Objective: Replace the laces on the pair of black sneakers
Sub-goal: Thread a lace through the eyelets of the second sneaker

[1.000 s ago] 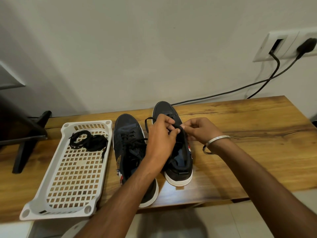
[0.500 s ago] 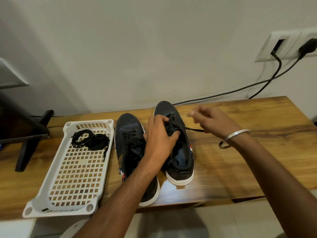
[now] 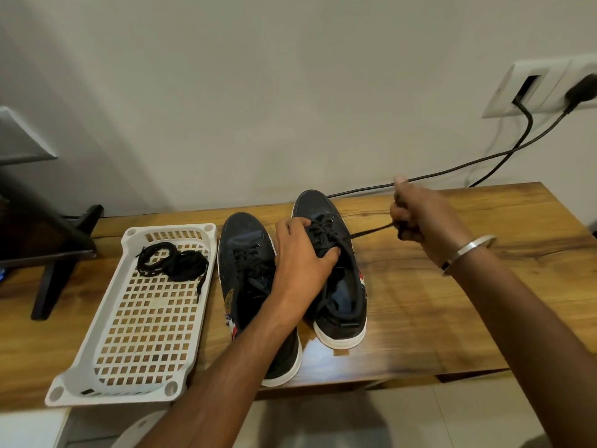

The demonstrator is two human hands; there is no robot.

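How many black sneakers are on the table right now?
2. The left sneaker stands beside the white basket; the right sneaker is next to it, held by the left hand.

Left hand [image 3: 300,257] clamped palm-down, right hand [image 3: 423,218] raised, fingers pinched.

Left hand [image 3: 298,253] steadies sneaker [image 3: 336,273]; right hand [image 3: 420,218] pulls lace [image 3: 368,232] taut.

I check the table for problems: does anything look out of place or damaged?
Nothing stands out. Both sneakers sit upright, spare laces lie in the basket, and the right hand pulls one lace.
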